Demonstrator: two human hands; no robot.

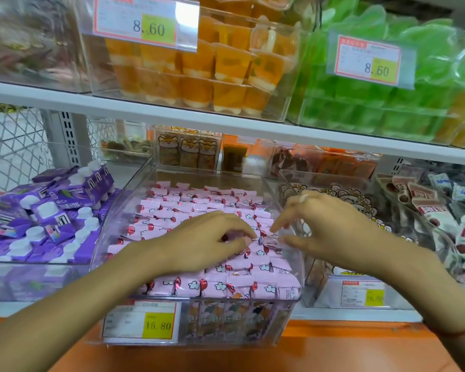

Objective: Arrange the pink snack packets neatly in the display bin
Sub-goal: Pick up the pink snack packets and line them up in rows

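A clear display bin (293,253) on the lower shelf holds several rows of pink snack packets (188,208) with red ends and white flower prints. My left hand (207,237) lies over the middle rows, fingers curled, thumb and fingertips pinching a packet (261,238) near the bin's right side. My right hand (325,224) hovers at the bin's right wall, forefinger and thumb stretched toward that same packet, the other fingers loosely bent; I cannot tell whether it touches it. Both hands hide the packets under them.
A bin of purple pouches with white caps (46,218) stands to the left, a bin of bear-print and brown-white packets (419,208) to the right. Orange jelly cups (199,65) and green ones (373,103) fill the shelf above. A 15.80 price tag (142,324) fronts the bin.
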